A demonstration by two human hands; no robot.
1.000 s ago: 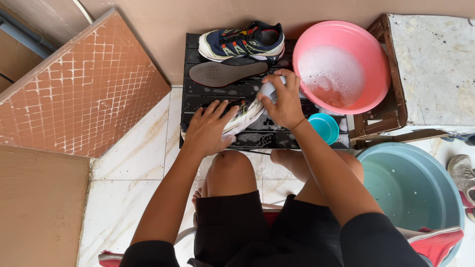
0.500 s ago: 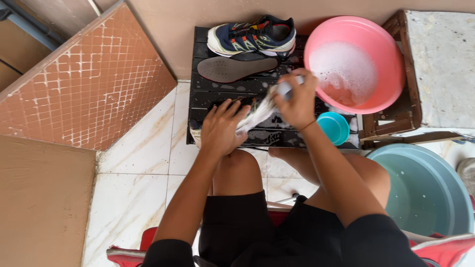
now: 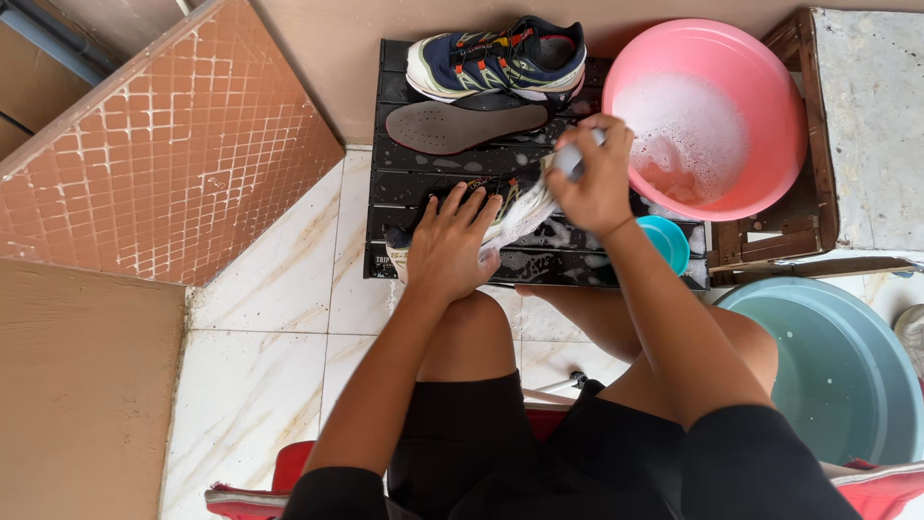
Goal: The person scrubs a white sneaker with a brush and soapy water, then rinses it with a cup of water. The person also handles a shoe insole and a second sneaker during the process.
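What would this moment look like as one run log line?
left hand pressing soapy shoe on black rack | right hand scrubbing with brush | pink basin beside

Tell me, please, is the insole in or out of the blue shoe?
Out. The grey insole lies flat on the black rack, just in front of the blue shoe.

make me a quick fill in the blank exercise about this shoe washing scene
1. The left hand presses flat on the soapy shoe lying on the ____ plastic rack.
2. The foamy water sits in the ____ basin.
3. The loose insole lies just in front of the ____ shoe.
4. The right hand grips a ____.

Missing words: black; pink; other (dry); brush
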